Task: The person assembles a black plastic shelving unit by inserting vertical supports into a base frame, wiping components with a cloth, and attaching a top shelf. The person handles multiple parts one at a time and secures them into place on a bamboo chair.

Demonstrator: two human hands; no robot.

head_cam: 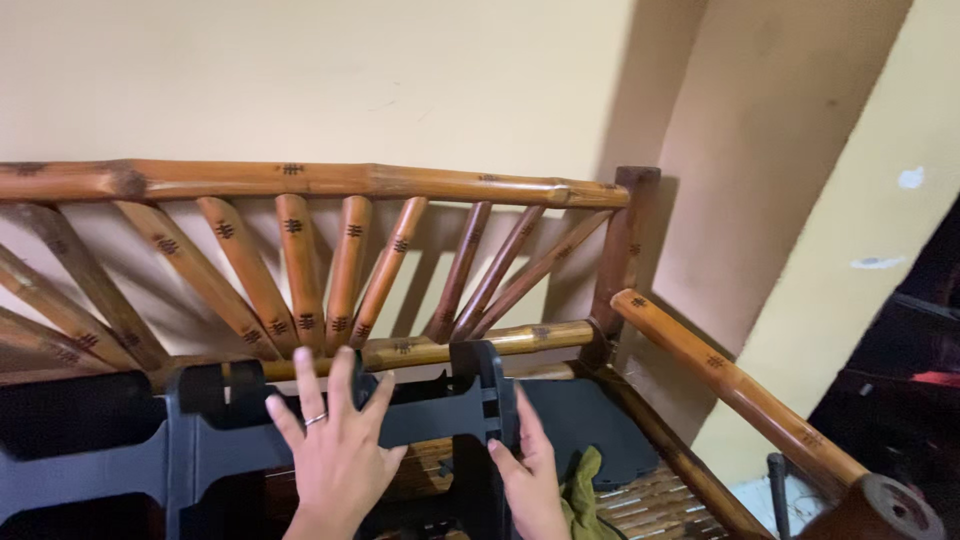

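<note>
A dark grey plastic rack (pixel 330 425), moulded w/ thick posts and cut-outs, is seen across the lower left and centre of the frame, standing on the seat of a bamboo bench (pixel 300 180). The left hand (pixel 335 440) is laid flat against the rack's front panel at lower centre, fingers spread wide, a ring on one finger; nothing is pinched. The right hand (pixel 530 470) is set just right of it, fingers pressed together and straight, edge-on against the rack's right post (pixel 490 400), approx. where post meets crossbar. Judged from this, the step in hand is steadying or positioning the rack vs. the bench back; the next move would call for even pressure from both hands and a firmer hold on the post, since open palms give little grip on smooth plastic. The bench is made of glossy round bamboo poles, honey-brown w/ darker nodes and small burnt marks, its back slats fanned out like spokes; the armrest (pixel 730 385) runs toward lower right. The seat is of narrow slats, and an olive-green cloth (pixel 585 490) lies crumpled at bottom centre-right. A matte cream wall (pixel 400 80) fills the upper frame.
</note>
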